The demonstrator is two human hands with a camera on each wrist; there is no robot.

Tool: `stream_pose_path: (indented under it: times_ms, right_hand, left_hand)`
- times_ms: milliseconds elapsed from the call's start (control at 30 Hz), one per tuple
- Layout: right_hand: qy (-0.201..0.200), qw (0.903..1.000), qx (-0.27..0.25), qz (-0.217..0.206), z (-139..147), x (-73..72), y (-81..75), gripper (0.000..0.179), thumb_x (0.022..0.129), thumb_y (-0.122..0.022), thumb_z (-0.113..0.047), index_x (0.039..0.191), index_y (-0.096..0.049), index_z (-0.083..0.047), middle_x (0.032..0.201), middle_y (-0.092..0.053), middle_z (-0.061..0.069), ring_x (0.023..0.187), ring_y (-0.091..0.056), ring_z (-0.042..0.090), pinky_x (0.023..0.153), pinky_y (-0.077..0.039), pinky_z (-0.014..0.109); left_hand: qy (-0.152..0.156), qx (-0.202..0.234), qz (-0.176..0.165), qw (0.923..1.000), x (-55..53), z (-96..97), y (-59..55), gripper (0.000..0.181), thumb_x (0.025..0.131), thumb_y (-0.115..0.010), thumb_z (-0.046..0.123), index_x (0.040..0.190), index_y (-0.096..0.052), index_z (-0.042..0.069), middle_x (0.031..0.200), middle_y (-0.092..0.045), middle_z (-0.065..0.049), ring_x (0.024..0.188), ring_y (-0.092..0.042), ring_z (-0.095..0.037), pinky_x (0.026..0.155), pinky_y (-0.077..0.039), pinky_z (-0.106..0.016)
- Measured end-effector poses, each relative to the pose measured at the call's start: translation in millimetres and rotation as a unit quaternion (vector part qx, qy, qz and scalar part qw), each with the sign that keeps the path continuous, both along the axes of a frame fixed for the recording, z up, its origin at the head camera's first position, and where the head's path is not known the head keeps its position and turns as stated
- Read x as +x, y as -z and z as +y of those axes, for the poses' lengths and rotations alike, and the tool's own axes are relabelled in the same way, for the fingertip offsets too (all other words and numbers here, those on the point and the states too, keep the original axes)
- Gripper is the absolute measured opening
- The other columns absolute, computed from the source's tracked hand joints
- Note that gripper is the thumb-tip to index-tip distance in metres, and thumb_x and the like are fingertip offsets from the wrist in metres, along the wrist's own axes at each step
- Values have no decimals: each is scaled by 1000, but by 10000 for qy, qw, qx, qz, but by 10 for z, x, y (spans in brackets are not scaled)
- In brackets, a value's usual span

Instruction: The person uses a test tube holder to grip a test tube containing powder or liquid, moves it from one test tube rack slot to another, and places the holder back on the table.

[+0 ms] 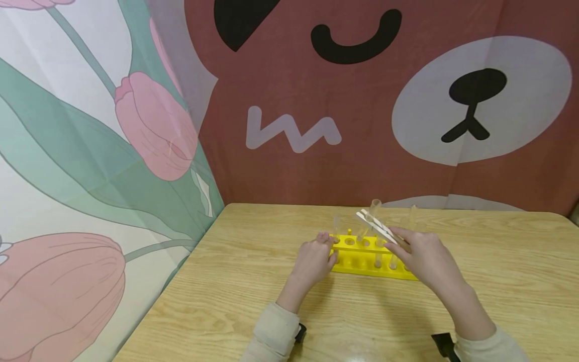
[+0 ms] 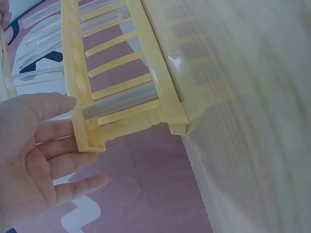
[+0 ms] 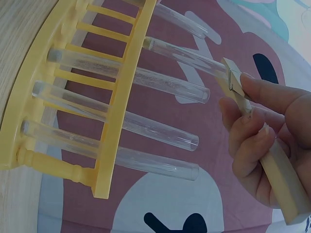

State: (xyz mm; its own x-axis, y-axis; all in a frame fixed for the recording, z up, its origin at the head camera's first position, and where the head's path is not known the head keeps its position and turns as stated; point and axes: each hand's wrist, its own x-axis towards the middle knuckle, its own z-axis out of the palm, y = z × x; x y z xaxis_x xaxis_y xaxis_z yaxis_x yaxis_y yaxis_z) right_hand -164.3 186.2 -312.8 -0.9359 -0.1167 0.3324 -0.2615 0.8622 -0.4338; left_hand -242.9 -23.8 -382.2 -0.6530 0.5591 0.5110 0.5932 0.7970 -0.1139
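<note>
My right hand [image 1: 429, 259] grips a wooden test tube clamp [image 3: 284, 184], thumb and fingers wrapped around its handle. The clamp's jaws sit around a clear glass test tube [image 3: 189, 57] near its mouth. That tube leans, its lower end right at a hole in the top bar of a yellow test tube rack [image 1: 362, 271]. At the rack's left end my left hand [image 1: 312, 259] holds the top bar, thumb on one side and fingers on the other. One tube [image 2: 121, 101] stands in the rack beside the left hand.
Three more glass tubes stand at the rack's right end, one nearest the end [image 3: 158, 162]. The rack rests on a wood-grain table [image 1: 235, 281]. Behind the table hangs a brown bear-print cloth [image 1: 289, 176], and a tulip-print cloth [image 1: 99, 166] covers the left side.
</note>
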Motion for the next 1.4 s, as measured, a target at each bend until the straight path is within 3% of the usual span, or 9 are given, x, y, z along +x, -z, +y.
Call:
stream_pose_path:
  times_ms: [467,733,967,1133,1400]
  right_hand:
    - [45,9998,-57,-177,17,2,-18,48,84,-61,-20,123,-49,6,51,-44,-1,39,-36,12,37,-30,24]
    - [57,9997,-50,-237,21,6,-21,49,84,-61,-21,123,-49,5,50,-43,-1,40,-37,12,38,-31,25]
    - [52,9996,-62,-270,26,14,-23,49,85,-60,-21,124,-49,6,51,-45,-1,40,-42,11,38,-33,26]
    - [48,9994,-79,-347,31,16,-23,49,85,-60,-21,125,-48,5,52,-46,-1,41,-43,11,38,-33,27]
    - [11,9995,-89,-309,35,22,-20,49,84,-61,-20,124,-48,6,53,-47,-1,41,-44,10,38,-34,27]
  left_hand:
    - [-64,-33,-16,10000,7,0,-6,20,82,-62,25,95,-68,11,85,-57,3,82,-61,-12,40,-30,-15]
    - [-60,-49,-15,10000,8,-1,-1,19,82,-61,24,96,-67,11,86,-57,3,68,-59,-10,39,-28,-15]
    - [-58,-43,-2,10000,15,-3,-11,19,82,-61,23,95,-68,11,88,-59,3,69,-60,-10,39,-28,-14]
    - [-31,-21,-7,10000,13,-2,-2,18,82,-62,23,95,-68,10,87,-57,4,56,-52,-7,39,-27,-14]
    - [-58,-19,-36,10000,17,3,-3,18,82,-62,23,95,-68,11,86,-57,4,63,-55,-7,39,-28,-14]
